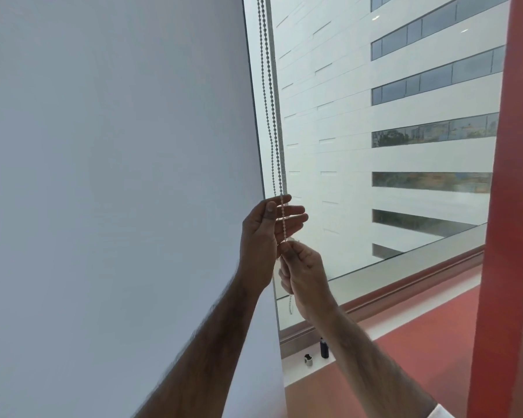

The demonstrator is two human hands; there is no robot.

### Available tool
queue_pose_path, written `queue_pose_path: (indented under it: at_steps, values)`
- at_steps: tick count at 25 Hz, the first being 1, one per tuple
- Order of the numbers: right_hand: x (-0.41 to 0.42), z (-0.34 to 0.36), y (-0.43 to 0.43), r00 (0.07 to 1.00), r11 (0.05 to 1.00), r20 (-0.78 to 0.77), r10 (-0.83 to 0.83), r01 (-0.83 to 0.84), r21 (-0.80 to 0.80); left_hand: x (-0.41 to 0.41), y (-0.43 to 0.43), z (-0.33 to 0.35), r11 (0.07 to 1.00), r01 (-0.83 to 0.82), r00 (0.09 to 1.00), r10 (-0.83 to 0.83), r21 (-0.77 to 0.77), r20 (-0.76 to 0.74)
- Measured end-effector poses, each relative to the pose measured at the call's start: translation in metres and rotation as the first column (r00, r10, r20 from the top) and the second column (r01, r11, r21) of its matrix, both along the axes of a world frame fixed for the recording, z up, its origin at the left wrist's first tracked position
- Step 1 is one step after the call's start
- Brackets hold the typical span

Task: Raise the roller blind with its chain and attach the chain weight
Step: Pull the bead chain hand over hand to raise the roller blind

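The right hand (305, 276) is pinching the chain (267, 116) mid-frame — left hand (263, 236) fingers (293, 210) straight behind it — ideally pulling one strand straight down.

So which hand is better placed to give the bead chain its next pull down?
Probably the left. The left hand sits higher on the bead chain, with room to pull down, though its straight fingers must close first. The right hand pinches it lower down.
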State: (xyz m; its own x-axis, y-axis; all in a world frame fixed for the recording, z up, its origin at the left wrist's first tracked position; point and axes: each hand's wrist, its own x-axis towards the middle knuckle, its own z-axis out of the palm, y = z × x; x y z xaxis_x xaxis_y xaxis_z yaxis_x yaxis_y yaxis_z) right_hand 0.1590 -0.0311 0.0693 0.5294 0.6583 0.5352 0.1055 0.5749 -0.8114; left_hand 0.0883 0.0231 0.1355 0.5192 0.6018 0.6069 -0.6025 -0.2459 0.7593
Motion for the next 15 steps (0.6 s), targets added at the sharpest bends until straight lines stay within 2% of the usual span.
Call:
queue_pose_path:
  at_steps: [4,6,9,13,15]
  values:
    - [0.002,0.0,-0.002,1.0,0.999,0.014,-0.017,0.017,-0.031,0.007,-0.004,0.004,1.0,0.004,1.0,-0.004,0.002,-0.006]
    - [0.002,0.0,-0.002,1.0,0.999,0.018,0.001,-0.001,-0.047,0.015,-0.001,0.002,0.988,-0.133,0.991,0.13,0.073,0.045]
    - [0.01,-0.005,-0.002,0.996,0.997,0.093,0.006,0.001,-0.08,0.023,0.004,0.002,0.917,-0.35,0.936,0.334,0.189,0.111]
    - [0.025,0.015,-0.009,0.99,0.992,0.085,-0.11,0.115,-0.054,0.023,0.012,-0.007,0.825,-0.512,0.857,0.507,0.239,0.085]
    - [0.025,0.037,-0.012,0.988,0.99,0.07,-0.138,0.139,-0.009,0.022,0.009,-0.026,0.815,-0.521,0.849,0.525,0.254,0.059]
